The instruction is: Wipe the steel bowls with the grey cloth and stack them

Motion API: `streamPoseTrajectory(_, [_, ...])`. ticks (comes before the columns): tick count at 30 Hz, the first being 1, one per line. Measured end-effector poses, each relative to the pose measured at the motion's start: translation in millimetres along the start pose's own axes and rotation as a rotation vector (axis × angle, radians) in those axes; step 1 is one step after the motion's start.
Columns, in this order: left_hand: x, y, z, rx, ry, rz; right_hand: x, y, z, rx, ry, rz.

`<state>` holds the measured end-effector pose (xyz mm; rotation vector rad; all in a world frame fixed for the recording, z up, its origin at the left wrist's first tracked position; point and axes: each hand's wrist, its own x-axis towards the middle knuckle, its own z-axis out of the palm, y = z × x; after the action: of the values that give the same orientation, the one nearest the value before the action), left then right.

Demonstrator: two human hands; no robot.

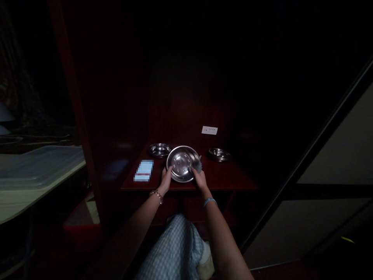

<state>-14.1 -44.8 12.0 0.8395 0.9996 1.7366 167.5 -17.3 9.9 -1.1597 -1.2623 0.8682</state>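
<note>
A shiny steel plate [181,162] is tilted up toward me over a dark red wooden shelf [227,177]. My left hand [166,179] grips the plate's lower left rim, fingers closed on it. My right hand [198,178] is at the plate's right rim, closed on a small grey cloth [198,166] pressed against the plate. A beaded bracelet is on my left wrist and a blue band on my right.
Two more steel dishes rest on the shelf, one at the back left [159,149] and one at the back right [219,154]. A blurred flat blue object [143,170] lies left of the plate. A white socket plate [209,130] is on the back wall. A pale table [35,171] stands far left.
</note>
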Motion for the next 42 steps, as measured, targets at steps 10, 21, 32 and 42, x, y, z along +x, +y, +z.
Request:
streamPoseTrajectory(10, [6.0, 18.5, 19.9, 0.085, -0.158, -0.071, 7.8, 6.0, -3.2, 0.089, 0.123, -0.008])
streamPoseTrajectory(21, [1.7, 0.0, 14.1, 0.200, -0.401, 0.054, 5.4, -0.3, -2.7, 0.047, 0.195, -0.011])
streamPoseTrajectory(32, [17.7, -8.3, 15.9, 0.112, -0.112, 0.014, 6.9, 6.0, -1.7, -0.058, 0.009, -0.051])
streamPoseTrajectory(42, [9.3, 10.6, 14.2, 0.138, 0.030, -0.136, 12.3, 14.0, -4.1, -0.026, 0.043, -0.048])
